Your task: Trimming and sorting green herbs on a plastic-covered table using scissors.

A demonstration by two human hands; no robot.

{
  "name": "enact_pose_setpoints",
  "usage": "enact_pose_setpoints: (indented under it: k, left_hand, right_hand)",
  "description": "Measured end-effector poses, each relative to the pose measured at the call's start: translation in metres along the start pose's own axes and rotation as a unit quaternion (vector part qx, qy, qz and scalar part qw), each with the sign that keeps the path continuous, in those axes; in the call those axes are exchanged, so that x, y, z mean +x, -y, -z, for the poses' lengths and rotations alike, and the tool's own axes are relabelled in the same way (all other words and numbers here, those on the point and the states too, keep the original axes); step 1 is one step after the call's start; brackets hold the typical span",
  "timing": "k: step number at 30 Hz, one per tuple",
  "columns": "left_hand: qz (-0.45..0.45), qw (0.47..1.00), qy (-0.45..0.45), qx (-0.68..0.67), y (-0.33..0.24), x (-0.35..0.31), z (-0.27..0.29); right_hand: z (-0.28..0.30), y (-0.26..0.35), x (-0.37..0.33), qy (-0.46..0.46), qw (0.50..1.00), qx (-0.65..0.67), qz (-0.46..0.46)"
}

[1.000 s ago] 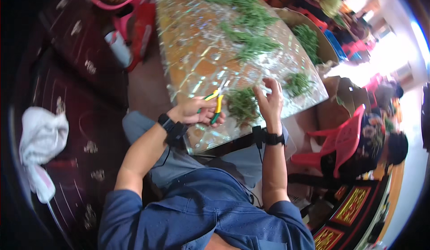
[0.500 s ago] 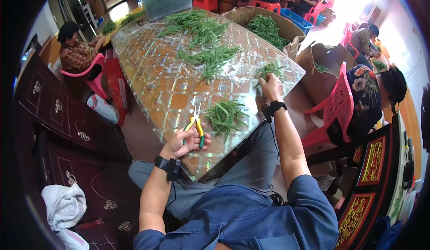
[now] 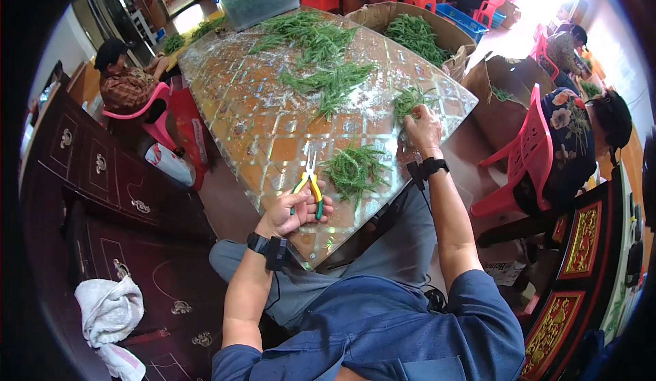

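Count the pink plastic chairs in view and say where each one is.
2. One pink chair stands left of the table, a seated person in it; the other pink chair stands right of it, also occupied. Red stools at the top are not counted.

My left hand (image 3: 295, 211) covers the grips of the pliers (image 3: 309, 184), so only part of their handles shows. My right hand (image 3: 424, 127) hides part of the green sprig pile (image 3: 408, 99), and I cannot tell whether its fingers pinch any.
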State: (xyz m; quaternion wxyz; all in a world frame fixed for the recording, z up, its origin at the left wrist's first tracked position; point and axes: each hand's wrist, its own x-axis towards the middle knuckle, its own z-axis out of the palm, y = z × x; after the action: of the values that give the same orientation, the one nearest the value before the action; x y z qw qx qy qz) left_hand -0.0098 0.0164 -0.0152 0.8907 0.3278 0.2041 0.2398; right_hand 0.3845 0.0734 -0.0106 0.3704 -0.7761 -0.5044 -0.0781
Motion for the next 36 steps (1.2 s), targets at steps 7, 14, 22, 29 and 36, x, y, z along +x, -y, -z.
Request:
enact_pose_setpoints:
  k: [7, 14, 22, 29, 36]
  left_hand:
    - [-0.001, 1.0, 0.001, -0.013, 0.0, -0.002, -0.001]
    - [-0.011, 1.0, 0.0, -0.008, 0.001, 0.0, -0.003]
    - [-0.015, 1.0, -0.004, -0.01, 0.0, -0.002, -0.002]
    - [-0.017, 1.0, 0.007, -0.015, 0.003, -0.003, 0.0]
    - [-0.018, 0.995, -0.076, 0.065, 0.0, -0.01, -0.023]
  right_hand:
    - [0.02, 0.051, 0.018, -0.076, 0.987, -0.001, 0.144]
    - [-0.018, 0.036, 0.03, 0.159, 0.975, -0.149, 0.047]
    - [-0.021, 0.033, 0.027, 0.017, 0.993, -0.08, 0.08]
    - [0.021, 0.054, 0.035, -0.084, 0.967, 0.236, 0.034]
    - [0.048, 0.095, -0.007, 0.067, 0.833, 0.549, -0.021]
